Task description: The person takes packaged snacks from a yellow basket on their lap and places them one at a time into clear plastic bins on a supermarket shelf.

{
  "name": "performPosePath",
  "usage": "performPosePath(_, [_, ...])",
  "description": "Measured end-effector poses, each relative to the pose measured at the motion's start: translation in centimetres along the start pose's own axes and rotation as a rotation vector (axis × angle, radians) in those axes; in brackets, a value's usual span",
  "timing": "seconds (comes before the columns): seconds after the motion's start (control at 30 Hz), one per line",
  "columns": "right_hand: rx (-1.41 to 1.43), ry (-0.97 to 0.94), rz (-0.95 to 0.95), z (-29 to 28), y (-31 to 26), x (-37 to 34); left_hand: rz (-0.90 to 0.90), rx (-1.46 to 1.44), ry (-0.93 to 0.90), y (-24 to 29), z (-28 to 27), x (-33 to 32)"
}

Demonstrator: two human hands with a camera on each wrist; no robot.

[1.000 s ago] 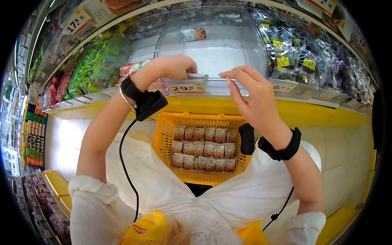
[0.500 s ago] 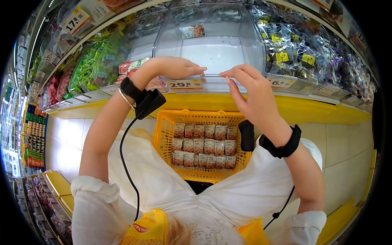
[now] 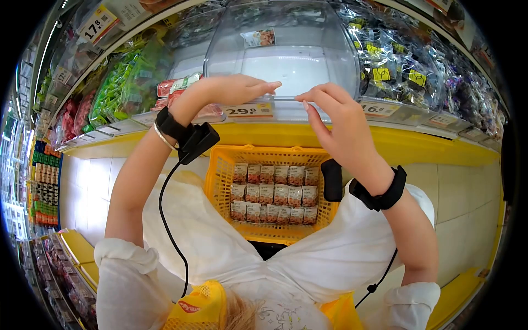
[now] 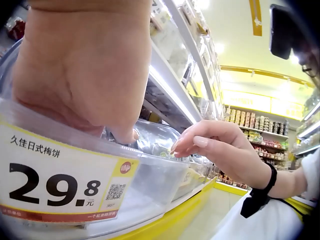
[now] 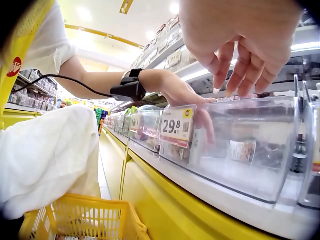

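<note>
A clear plastic bin (image 3: 300, 71) stands on the shelf, a packet (image 3: 259, 37) lying toward its back. My left hand (image 3: 239, 89) reaches over the front rim above the 29.8 price tag (image 3: 248, 110), fingers extended. Through the bin wall in the right wrist view, part of the left hand (image 5: 175, 90) hangs inside, beside a pale packet edge (image 5: 198, 146); whether they touch is unclear. My right hand (image 3: 344, 124) has its fingertips at the front rim, thumb lower and apart; in the right wrist view its relaxed fingers (image 5: 242, 67) hang at the rim.
Below the shelf stands a yellow basket (image 3: 219, 220) holding rows of small packets (image 3: 267, 193). Green bags (image 3: 113, 91) and red packages (image 3: 168, 88) lie left of the bin, dark bags with yellow labels (image 3: 380, 74) right of it. A black cable (image 3: 165, 220) hangs from the left wrist.
A packet edge showed under my left fingers earlier and no longer shows there in the head view. The left fingers have straightened and shifted slightly right. The right hand has barely moved.
</note>
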State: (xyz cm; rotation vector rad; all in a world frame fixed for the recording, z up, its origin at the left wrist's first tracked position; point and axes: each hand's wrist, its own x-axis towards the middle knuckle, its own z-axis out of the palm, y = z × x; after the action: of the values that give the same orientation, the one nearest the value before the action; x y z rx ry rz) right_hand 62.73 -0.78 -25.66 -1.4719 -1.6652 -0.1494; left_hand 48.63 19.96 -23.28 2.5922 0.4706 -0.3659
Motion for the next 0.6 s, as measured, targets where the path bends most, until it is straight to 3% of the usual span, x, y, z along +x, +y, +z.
performPosePath(0.03, [0.002,0.009,-0.006,0.1,0.0,0.0,0.173,-0.051,0.126,-0.2,0.4,-0.2])
performPosePath(0.07, [0.005,0.006,0.004,0.1,0.0,0.0,0.172,-0.055,0.117,-0.4,0.8,-0.5])
performPosePath(0.13, [0.003,0.059,-0.009,-0.2,-0.1,0.3,0.379,0.437,0.705,2.6,0.7,-2.8])
performPosePath(0.17, [-0.002,0.062,0.008,-0.5,-0.2,0.4,0.392,0.431,0.692,3.9,0.7,-3.8])
performPosePath(0.23, [-0.054,0.134,-0.029,-0.8,-0.4,0.7,0.511,0.129,0.903,6.1,1.4,-6.0])
performPosePath(0.3, [-0.069,0.146,-0.028,-0.9,-0.2,0.7,0.698,0.002,1.071,4.4,8.4,-5.4])
performPosePath(0.33, [-0.081,0.159,-0.044,-0.8,-0.1,0.7,0.839,0.052,0.856,3.8,11.1,-4.5])
performPosePath(0.37, [-0.079,0.153,-0.038,-0.6,0.0,0.6,0.785,0.063,0.668,3.7,14.4,-3.2])
performPosePath(0.43, [-0.090,0.142,-0.057,-0.4,0.2,0.5,0.317,-0.104,0.305,-0.1,23.6,-0.8])
performPosePath(0.5, [-0.082,0.134,-0.056,-0.3,0.2,0.3,0.209,-0.054,0.370,-8.3,33.8,1.8])
performPosePath(0.53, [-0.076,0.133,-0.056,-0.3,0.2,0.3,0.209,-0.055,0.375,-10.5,36.2,2.6])
performPosePath(0.6, [-0.072,0.133,-0.049,-0.4,-0.2,0.2,-0.417,-0.305,-0.063,-13.7,38.7,4.4])
